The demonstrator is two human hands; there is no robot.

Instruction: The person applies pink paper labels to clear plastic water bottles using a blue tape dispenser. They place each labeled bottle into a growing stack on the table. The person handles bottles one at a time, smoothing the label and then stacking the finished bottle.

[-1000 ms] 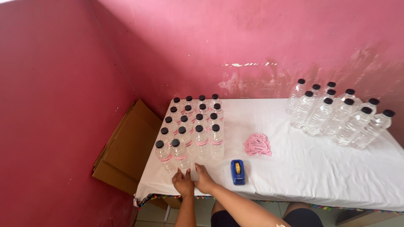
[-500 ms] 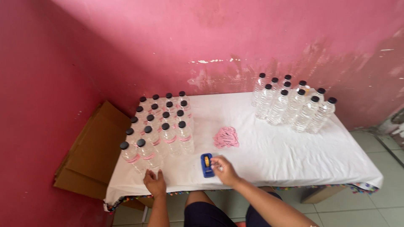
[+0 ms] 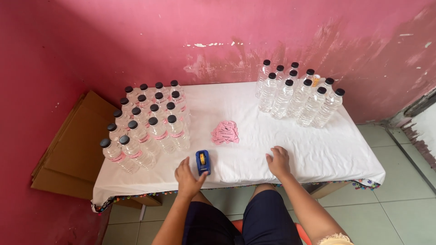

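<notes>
Blue tape dispenser (image 3: 202,162) at table's (image 3: 318,154) front edge, our left hand (image 3: 187,177) half-open beside it, touching; right hand (image 3: 278,161) flat, empty; labelled bottles (image 3: 147,122) at left; approx. ten plain bottles (image 3: 297,93) remain; pink labels (image 3: 225,132) mid-table.

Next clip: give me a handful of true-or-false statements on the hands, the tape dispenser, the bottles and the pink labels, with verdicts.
1. The left hand is at the blue tape dispenser. True.
2. The right hand holds a bottle. False: it rests flat on the white tablecloth, holding nothing.
3. The pink labels lie in a pile between the two bottle groups. True.
4. The left bottles are bare. False: they carry pink labels; the right bottles look unlabelled.
5. All bottles have white caps. False: the caps are black.
6. Flat cardboard leans beside the table's left end. True.
</notes>
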